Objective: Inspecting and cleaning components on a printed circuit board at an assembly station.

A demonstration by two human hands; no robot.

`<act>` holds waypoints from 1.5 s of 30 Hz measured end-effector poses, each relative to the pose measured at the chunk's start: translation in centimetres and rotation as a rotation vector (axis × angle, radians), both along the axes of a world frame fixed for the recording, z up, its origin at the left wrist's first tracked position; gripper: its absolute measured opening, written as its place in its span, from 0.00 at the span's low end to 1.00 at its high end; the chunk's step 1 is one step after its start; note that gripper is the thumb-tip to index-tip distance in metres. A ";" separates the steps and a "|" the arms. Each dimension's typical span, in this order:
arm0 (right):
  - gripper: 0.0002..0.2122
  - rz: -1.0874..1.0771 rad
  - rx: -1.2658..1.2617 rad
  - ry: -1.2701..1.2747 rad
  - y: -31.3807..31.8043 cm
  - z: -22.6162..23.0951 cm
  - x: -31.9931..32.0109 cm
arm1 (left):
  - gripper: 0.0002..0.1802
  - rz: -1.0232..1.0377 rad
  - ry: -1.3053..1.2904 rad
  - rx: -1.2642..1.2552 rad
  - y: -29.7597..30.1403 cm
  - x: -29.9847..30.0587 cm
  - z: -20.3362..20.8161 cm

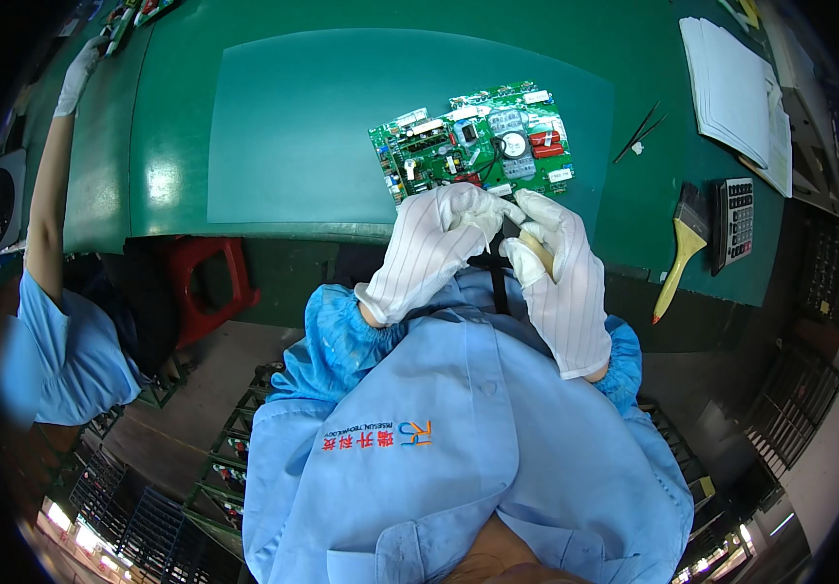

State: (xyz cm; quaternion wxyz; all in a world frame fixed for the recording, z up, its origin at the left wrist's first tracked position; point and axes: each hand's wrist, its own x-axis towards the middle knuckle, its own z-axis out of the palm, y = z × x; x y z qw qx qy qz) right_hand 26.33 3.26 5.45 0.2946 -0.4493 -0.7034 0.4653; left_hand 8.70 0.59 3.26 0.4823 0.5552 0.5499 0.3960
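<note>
A green circuit board (478,146) packed with components lies on the green mat in front of me, with red parts, a round white part and grey blocks on its right half. Just off its near edge, my left hand (444,234), in a white striped glove, has its fingers curled inward. My right hand (560,268), gloved the same way, is closed close beside it, thumb and fingers pinched together. Something yellowish shows among the right fingers, too unclear to name. A dark strap (499,277) hangs between the hands; whether either grips it, I cannot tell.
Right of the mat (293,127) lie black tweezers (638,133), a yellow-handled brush (682,248), a calculator (734,224) and stacked papers (731,88). At far left, a co-worker's gloved hand (78,78) touches another board. A red stool (205,292) stands below the table edge.
</note>
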 end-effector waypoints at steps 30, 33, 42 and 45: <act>0.16 -0.003 0.050 -0.049 0.4 -0.1 -0.5 | 0.06 0.049 0.354 0.444 0.0 0.3 -1.5; 0.16 -0.011 0.090 -0.073 0.5 -0.2 -0.5 | 0.07 0.040 0.307 0.426 0.1 0.3 -1.3; 0.16 -0.005 0.112 -0.068 0.5 -0.4 -0.5 | 0.10 0.054 0.196 0.098 0.0 0.3 -0.2; 0.17 -0.007 0.049 -0.003 0.3 -0.5 -0.6 | 0.09 0.031 0.295 0.271 0.0 0.2 -1.1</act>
